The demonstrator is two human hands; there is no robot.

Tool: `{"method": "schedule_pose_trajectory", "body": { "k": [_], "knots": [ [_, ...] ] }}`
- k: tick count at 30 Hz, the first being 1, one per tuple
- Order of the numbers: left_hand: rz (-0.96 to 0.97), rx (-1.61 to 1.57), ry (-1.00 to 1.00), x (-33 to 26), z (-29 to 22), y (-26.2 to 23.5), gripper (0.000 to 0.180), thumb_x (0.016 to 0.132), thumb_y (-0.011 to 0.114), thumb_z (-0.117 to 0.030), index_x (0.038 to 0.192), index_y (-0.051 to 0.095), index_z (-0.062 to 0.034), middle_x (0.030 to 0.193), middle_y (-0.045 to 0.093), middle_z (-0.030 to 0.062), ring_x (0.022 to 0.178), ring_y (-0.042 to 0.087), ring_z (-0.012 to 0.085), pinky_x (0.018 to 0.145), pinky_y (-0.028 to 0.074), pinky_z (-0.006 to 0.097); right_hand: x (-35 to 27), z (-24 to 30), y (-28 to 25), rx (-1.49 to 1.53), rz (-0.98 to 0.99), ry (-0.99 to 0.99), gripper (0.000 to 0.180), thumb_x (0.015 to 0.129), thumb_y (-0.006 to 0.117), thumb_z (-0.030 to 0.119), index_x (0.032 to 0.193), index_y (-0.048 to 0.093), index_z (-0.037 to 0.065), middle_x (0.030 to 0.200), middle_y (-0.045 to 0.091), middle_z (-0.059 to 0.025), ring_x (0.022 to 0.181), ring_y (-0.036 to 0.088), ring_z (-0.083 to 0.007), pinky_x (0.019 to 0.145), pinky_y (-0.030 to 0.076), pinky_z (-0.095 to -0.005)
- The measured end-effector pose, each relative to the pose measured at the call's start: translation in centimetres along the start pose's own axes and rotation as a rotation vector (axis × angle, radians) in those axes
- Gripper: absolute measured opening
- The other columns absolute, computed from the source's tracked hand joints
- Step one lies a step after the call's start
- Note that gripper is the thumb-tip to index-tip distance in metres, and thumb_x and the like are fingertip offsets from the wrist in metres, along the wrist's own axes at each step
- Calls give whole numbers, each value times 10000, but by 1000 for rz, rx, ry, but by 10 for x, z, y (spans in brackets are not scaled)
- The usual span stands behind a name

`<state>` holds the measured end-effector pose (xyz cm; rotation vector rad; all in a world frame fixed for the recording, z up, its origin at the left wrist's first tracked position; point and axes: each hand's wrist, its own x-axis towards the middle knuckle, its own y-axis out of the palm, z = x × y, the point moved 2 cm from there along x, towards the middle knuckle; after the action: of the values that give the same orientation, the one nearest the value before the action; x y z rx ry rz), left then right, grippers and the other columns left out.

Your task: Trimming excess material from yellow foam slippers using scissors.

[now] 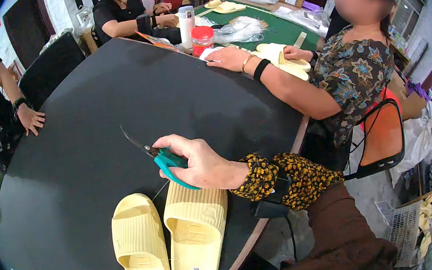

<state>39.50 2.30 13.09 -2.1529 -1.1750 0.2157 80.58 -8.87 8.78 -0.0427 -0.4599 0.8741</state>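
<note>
Lying side by side near the desk's (112, 94) near edge, two pale yellow slippers (170, 242) rest with ribbed soles up, touching or almost touching along their inner sides. Just beyond the right slipper, the right hand (203, 164) is closed around the teal handles of a pair of scissors (156, 154); the dark blades stand slightly parted and point away toward the desk's middle. A thin thread (160, 190) seems to run from the right slipper's far end toward the scissors, though it is too fine to be sure. The left hand is not in view, so its state cannot be told.

Risks, as judged: with no second hand steadying the slipper, a tug on the thread could drag the slipper or twist it against its neighbour; blades angled low could nick the soft foam sole rather than the thread alone. Open points held forward also face a co-worker's hand (227, 57) resting flat at the far right edge beside another yellow slipper (285, 57). A red-lidded jar (202, 39) and a white bottle (187, 25) stand at the far edge; another person's hand (33, 120) rests on the left edge.
</note>
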Motion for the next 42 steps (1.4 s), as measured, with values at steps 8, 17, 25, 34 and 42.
{"method": "schedule_pose_trajectory", "body": {
  "k": [8, 17, 25, 34, 42],
  "knots": [
    [1135, -753, 702, 48, -121, 38, 203, 832, 665, -129, 890, 616, 59, 892, 616, 218, 757, 620, 353, 618, 485, 414, 1, 4, 6, 5, 25, -29, 380, 822, 687, 48, 1158, 513, 7, 836, 603, -22, 779, 541, -45, 710, 484, -237],
    [1529, -896, 915, 50, -153, 71, 286, 856, 570, -131, 953, 580, 138, 1020, 569, 299, 902, 582, 440, 765, 468, 523, 0, -3, 2, -27, 26, -35, 385, 814, 694, 63, 1152, 516, 16, 843, 627, -58, 779, 579, -76, 712, 495, -264],
    [1591, -897, 963, 48, -148, 76, 288, 847, 568, -131, 937, 577, 142, 968, 579, 276, 862, 591, 410, 789, 468, 524, 2, 1, 1, -58, 48, -14, 377, 822, 689, 69, 1152, 514, 15, 859, 632, -73, 775, 587, -93, 703, 493, -271],
    [1316, -1024, 962, 48, -149, 73, 190, 881, 553, -127, 845, 599, 53, 833, 614, 213, 780, 614, 361, 694, 478, 486, -2, 2, 3, -31, 37, -25, 396, 825, 695, 78, 1168, 506, 16, 844, 613, -64, 761, 555, -80, 696, 487, -272],
    [948, -987, 773, 54, -141, 77, 193, 882, 568, -148, 734, 556, -26, 726, 610, 150, 606, 585, 284, 567, 471, 413, 2, 9, 0, -103, 13, -69, 379, 822, 688, 71, 1153, 511, 18, 833, 606, -62, 756, 552, -74, 689, 486, -267]
  ]
}}
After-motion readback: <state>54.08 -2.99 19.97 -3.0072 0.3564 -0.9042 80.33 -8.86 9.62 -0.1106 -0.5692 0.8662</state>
